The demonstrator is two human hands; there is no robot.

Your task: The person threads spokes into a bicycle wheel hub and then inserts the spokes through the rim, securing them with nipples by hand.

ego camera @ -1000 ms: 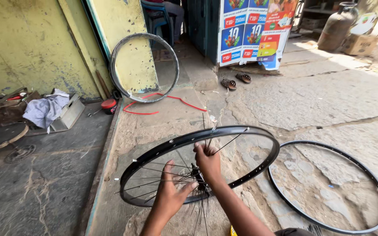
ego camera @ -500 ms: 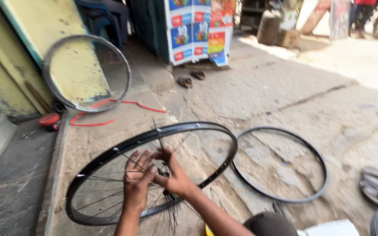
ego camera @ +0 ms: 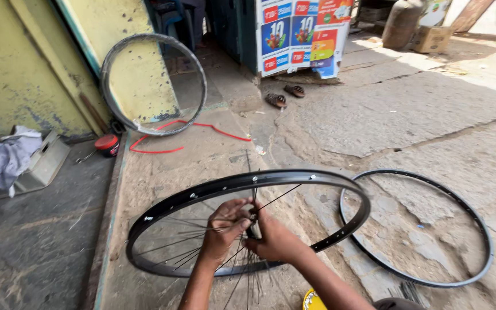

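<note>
**Both hands working spokes at wheel centre**

While the black rim [ego camera: 242, 186] is sitting tilted w/ its near edge low, left hand [ego camera: 223, 228] & right hand [ego camera: 275, 240] are pinching thin spokes [ego camera: 276, 198] at the hub, inside the ring. Bare rim [ego camera: 426, 229] is lying flat just beyond right; another rim [ego camera: 154, 85] is leaning on the yellow wall [ego camera: 24, 63] farther off.

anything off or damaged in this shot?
The black rim at both hands is only partly spoked: thin spokes fan loose on one side, most holes bare. A red strip lies kinked on the concrete. No visible breakage.
</note>
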